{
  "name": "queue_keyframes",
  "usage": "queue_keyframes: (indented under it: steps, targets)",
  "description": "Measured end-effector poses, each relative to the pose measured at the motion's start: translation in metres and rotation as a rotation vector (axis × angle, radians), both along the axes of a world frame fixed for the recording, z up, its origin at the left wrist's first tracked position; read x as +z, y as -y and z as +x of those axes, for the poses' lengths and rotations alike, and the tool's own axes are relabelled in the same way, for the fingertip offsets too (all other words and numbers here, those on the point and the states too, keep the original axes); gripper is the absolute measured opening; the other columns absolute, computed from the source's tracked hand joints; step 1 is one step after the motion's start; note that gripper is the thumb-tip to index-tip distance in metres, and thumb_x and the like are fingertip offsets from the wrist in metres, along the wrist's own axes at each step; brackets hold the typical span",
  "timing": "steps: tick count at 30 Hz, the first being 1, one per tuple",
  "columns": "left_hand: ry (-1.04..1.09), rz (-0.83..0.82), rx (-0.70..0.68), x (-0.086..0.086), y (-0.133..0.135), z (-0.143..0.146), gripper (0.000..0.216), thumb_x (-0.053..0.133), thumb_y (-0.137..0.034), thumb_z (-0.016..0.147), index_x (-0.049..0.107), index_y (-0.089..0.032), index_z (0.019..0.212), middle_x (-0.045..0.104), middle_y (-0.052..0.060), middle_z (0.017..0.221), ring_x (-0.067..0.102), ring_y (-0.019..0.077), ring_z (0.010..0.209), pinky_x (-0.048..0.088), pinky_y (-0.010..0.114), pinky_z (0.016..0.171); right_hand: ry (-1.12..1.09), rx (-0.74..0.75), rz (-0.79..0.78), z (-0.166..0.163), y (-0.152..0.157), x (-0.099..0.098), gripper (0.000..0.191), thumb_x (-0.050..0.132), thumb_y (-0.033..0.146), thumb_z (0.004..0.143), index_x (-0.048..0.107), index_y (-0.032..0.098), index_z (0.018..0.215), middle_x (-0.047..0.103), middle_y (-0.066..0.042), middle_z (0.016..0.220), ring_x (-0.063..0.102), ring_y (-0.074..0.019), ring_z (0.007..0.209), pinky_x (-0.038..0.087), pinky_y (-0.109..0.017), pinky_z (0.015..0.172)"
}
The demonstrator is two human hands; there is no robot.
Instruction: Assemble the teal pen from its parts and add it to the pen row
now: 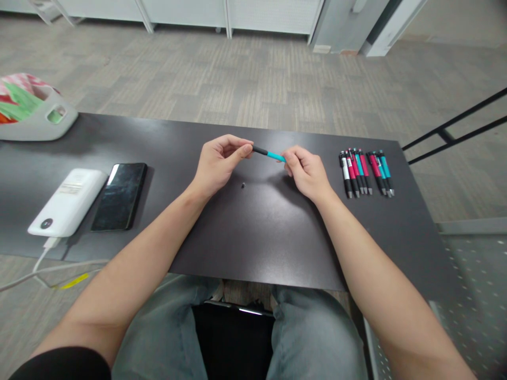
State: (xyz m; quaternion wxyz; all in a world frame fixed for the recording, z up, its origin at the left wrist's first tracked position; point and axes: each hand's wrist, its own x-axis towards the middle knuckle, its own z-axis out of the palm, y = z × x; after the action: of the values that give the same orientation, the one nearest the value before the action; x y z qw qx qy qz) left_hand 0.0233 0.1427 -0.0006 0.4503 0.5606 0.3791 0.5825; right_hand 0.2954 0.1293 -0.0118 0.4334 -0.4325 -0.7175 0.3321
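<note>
Between my hands, above the dark table (253,237), a turquoise pen (273,155) with a black grip is held nearly level. My left hand (222,161) pinches its black end between thumb and fingertips. The turquoise end is gripped by my right hand (304,169), whose fingers hide that tip. A tiny dark metallic piece (243,185) lies on the tabletop below the pen, too small to make out fully. To the right of my right hand, several pens (358,171) in white, pink and turquoise lie side by side, black grips toward me.
On the left lie a black phone (120,196) and a white power bank (68,203) with a cable (39,264) plugged in. A white basket (59,113) with colourful contents stands at the far left. A black metal frame (447,136) rises past the right edge.
</note>
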Motion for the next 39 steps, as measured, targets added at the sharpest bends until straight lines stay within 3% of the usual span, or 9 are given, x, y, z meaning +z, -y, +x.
queue_keyframes:
  steps: [2,6,11,15,20,25,29,33,39]
  targets:
    - [-0.005,0.004,-0.01,0.0,0.0,0.0,0.072,0.12,-0.084,0.07,0.096,-0.021,0.096,0.091,0.008,0.091,0.087,0.021,0.084,0.071,0.034,0.087,0.012,0.011,-0.031,0.0,0.001,0.002,0.078,0.058,0.106,0.113,0.074,0.03,0.101,0.058,0.003,0.071,0.05,-0.0205,0.068,0.047,-0.04,0.075]
    - [-0.032,-0.002,0.0,0.001,0.001,-0.001,0.072,0.119,-0.086,0.07,0.095,-0.023,0.096,0.091,0.007,0.091,0.087,0.022,0.085,0.071,0.035,0.088,0.017,-0.01,0.045,-0.002,0.001,0.004,0.077,0.077,0.108,0.099,0.075,0.031,0.106,0.062,0.003,0.077,0.054,-0.0216,0.073,0.049,-0.04,0.076]
    - [-0.032,-0.024,-0.041,0.001,0.002,0.0,0.076,0.118,-0.089,0.067,0.095,-0.023,0.096,0.092,0.008,0.091,0.088,0.0228,0.086,0.072,0.036,0.09,0.048,0.028,-0.007,-0.001,0.003,0.003,0.08,0.052,0.103,0.117,0.079,0.029,0.099,0.064,0.001,0.07,0.059,-0.0217,0.069,0.052,-0.041,0.078]
    - [-0.036,-0.023,-0.024,0.001,0.002,0.001,0.077,0.118,-0.09,0.067,0.095,-0.023,0.096,0.091,0.008,0.09,0.087,0.0222,0.085,0.071,0.036,0.09,0.038,0.004,0.088,-0.001,0.003,0.003,0.073,0.078,0.103,0.104,0.079,0.03,0.113,0.067,0.001,0.08,0.059,-0.0223,0.073,0.052,-0.041,0.078]
    - [-0.013,-0.035,-0.056,0.001,0.003,0.003,0.073,0.121,-0.084,0.066,0.095,-0.023,0.095,0.091,0.007,0.09,0.086,0.0217,0.085,0.071,0.035,0.091,0.104,0.048,-0.005,-0.001,0.004,0.004,0.079,0.054,0.102,0.117,0.078,0.029,0.097,0.07,-0.002,0.075,0.062,-0.0229,0.072,0.055,-0.042,0.082]
    - [-0.038,-0.075,-0.027,0.003,0.005,0.004,0.068,0.122,-0.079,0.071,0.091,-0.022,0.094,0.09,0.009,0.091,0.087,0.0236,0.087,0.07,0.037,0.09,0.088,0.003,0.052,-0.002,0.004,0.003,0.063,0.083,0.094,0.106,0.077,0.031,0.106,0.07,-0.002,0.083,0.059,-0.0247,0.076,0.054,-0.043,0.082]
    - [-0.051,-0.086,-0.025,0.006,0.006,0.005,0.063,0.123,-0.073,0.075,0.09,-0.022,0.091,0.088,0.008,0.088,0.087,0.0245,0.087,0.07,0.038,0.09,0.114,0.026,0.015,-0.003,0.003,0.004,0.064,0.072,0.094,0.113,0.075,0.031,0.099,0.071,-0.002,0.079,0.06,-0.0248,0.075,0.054,-0.043,0.082]
    - [-0.075,-0.071,-0.017,0.006,0.007,0.007,0.064,0.122,-0.077,0.073,0.09,-0.024,0.09,0.089,0.007,0.088,0.086,0.0244,0.087,0.071,0.039,0.091,0.113,0.035,0.003,-0.005,0.005,0.008,0.071,0.068,0.101,0.111,0.073,0.031,0.097,0.069,0.0,0.075,0.057,-0.0226,0.07,0.052,-0.04,0.079]
    - [-0.112,0.067,0.06,0.001,0.014,0.005,0.062,0.115,-0.082,0.083,0.094,-0.026,0.099,0.093,0.007,0.098,0.087,0.0241,0.091,0.07,0.038,0.093,0.034,0.115,-0.112,-0.008,0.008,0.01,0.082,0.058,0.109,0.11,0.073,0.029,0.095,0.057,0.004,0.068,0.048,-0.0184,0.063,0.044,-0.038,0.072]
